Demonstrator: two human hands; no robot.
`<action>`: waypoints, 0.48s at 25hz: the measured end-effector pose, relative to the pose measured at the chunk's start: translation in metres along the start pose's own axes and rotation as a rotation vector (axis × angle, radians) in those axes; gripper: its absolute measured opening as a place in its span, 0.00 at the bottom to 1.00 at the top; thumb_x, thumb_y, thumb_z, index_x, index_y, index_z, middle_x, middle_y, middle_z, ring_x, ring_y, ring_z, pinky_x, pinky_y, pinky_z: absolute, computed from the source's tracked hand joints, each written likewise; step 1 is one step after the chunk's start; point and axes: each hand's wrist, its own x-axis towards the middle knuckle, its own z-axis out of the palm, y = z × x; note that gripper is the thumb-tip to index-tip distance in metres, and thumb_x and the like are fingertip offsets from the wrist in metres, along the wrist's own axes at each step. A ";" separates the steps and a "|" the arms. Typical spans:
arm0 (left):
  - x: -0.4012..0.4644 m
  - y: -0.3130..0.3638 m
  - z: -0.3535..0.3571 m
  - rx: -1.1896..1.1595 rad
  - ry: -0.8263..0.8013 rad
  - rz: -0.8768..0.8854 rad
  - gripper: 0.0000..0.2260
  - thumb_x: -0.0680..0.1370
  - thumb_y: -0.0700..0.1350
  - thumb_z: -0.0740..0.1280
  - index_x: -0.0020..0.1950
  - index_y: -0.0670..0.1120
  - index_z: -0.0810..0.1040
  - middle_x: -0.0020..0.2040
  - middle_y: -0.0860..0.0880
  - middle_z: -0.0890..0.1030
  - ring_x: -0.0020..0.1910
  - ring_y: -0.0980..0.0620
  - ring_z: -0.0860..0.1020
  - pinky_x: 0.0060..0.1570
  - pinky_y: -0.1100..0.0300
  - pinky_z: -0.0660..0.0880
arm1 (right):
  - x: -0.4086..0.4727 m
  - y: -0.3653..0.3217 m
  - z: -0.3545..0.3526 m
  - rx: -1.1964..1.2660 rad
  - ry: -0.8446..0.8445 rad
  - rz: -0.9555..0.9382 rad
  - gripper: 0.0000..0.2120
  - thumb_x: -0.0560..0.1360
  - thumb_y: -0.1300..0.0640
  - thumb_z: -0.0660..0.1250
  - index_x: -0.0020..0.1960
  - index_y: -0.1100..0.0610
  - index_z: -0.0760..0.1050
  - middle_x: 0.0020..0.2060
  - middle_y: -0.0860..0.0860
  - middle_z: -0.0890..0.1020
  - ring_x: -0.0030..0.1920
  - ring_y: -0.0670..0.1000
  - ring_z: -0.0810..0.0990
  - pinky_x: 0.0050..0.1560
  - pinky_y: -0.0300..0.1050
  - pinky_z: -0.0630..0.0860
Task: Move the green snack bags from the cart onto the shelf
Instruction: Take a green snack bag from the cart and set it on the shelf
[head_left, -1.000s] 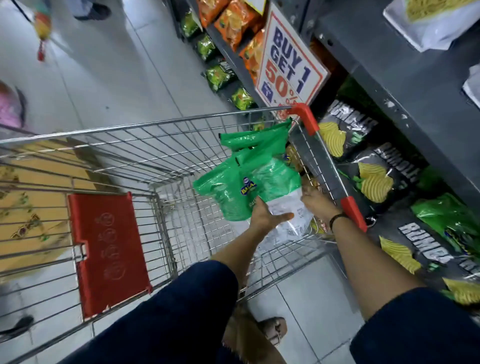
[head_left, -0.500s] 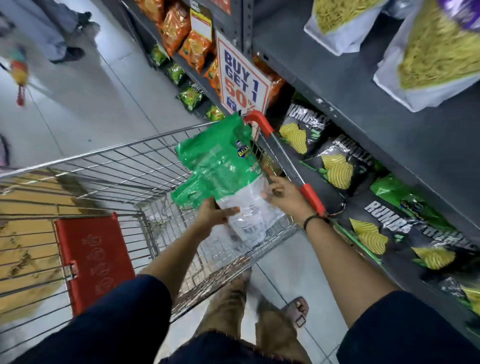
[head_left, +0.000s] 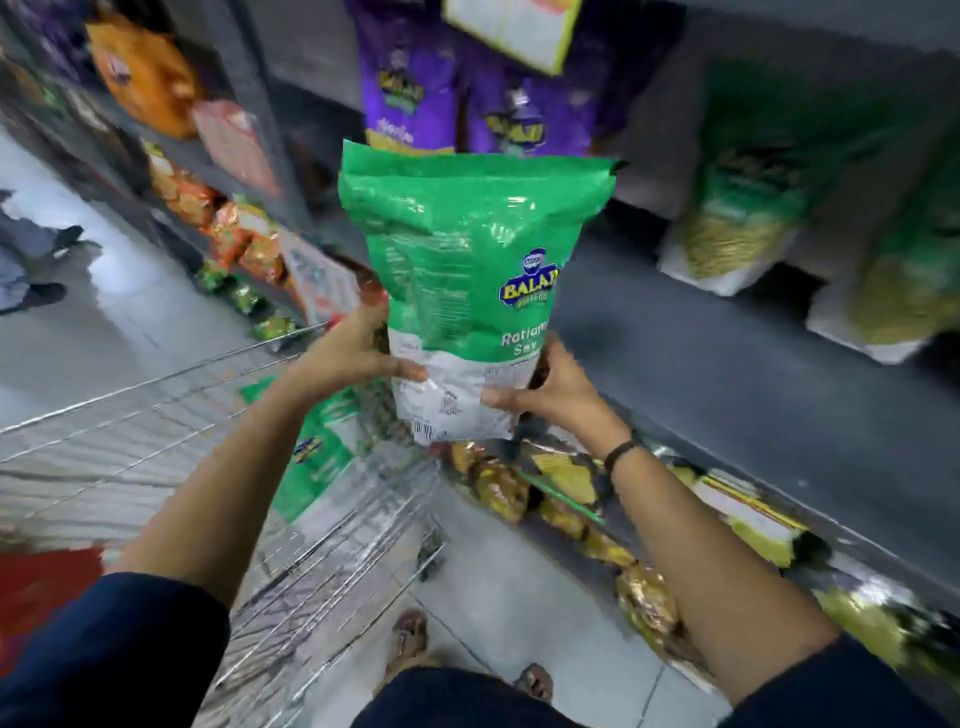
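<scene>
We hold one green snack bag (head_left: 470, 270) upright in the air with both hands, its top edge raised in front of the purple bags (head_left: 410, 88) on the upper shelf and its white lower end down between our palms. Our left hand (head_left: 345, 358) grips the bag's lower left side, fingers (head_left: 410, 370) curled closed across the white panel; our right hand (head_left: 553, 389) clasps the lower right corner, thumb pressed on the front and the other digits wrapped behind, out of sight. A dark band (head_left: 621, 454) circles the right wrist.

The bag hangs above the gap between the cart (head_left: 332, 587) and the grey shelf (head_left: 727, 374), touching neither. The bare front strip of that shelf lies just to the right of the bag. Toward the shelf's back right stand green-and-yellow bags (head_left: 737, 208), blurred.

Another green snack bag (head_left: 319, 457) remains inside the cart, leaning near the basket's right wall below our left forearm. The cart's red flap (head_left: 44, 587) shows at the lower left edge.

On the lowest shelf, beneath our right forearm, lie dark and yellow packets (head_left: 561, 488), smeared by motion. Orange packets (head_left: 182, 187) fill the shelves far left. Our sandalled feet (head_left: 410, 634) stand on the pale floor (head_left: 519, 587) beside the cart.
</scene>
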 end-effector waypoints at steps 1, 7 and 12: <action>0.021 0.011 0.019 0.026 -0.017 0.049 0.25 0.59 0.48 0.79 0.53 0.47 0.77 0.48 0.57 0.85 0.51 0.60 0.81 0.55 0.62 0.77 | -0.013 -0.001 -0.025 -0.012 0.080 0.000 0.38 0.59 0.58 0.80 0.64 0.56 0.66 0.58 0.48 0.77 0.56 0.46 0.76 0.56 0.37 0.75; 0.126 0.078 0.102 0.163 -0.101 0.158 0.27 0.67 0.41 0.75 0.61 0.35 0.70 0.54 0.44 0.76 0.55 0.48 0.75 0.56 0.57 0.71 | -0.033 0.014 -0.132 -0.032 0.436 0.009 0.43 0.55 0.53 0.81 0.65 0.54 0.64 0.60 0.50 0.77 0.62 0.52 0.76 0.65 0.55 0.73; 0.183 0.092 0.131 0.038 -0.177 0.089 0.28 0.67 0.26 0.68 0.66 0.37 0.67 0.64 0.37 0.75 0.63 0.42 0.74 0.63 0.53 0.71 | -0.006 0.031 -0.148 0.000 0.579 0.063 0.41 0.58 0.59 0.80 0.65 0.59 0.62 0.62 0.57 0.76 0.63 0.57 0.74 0.65 0.58 0.72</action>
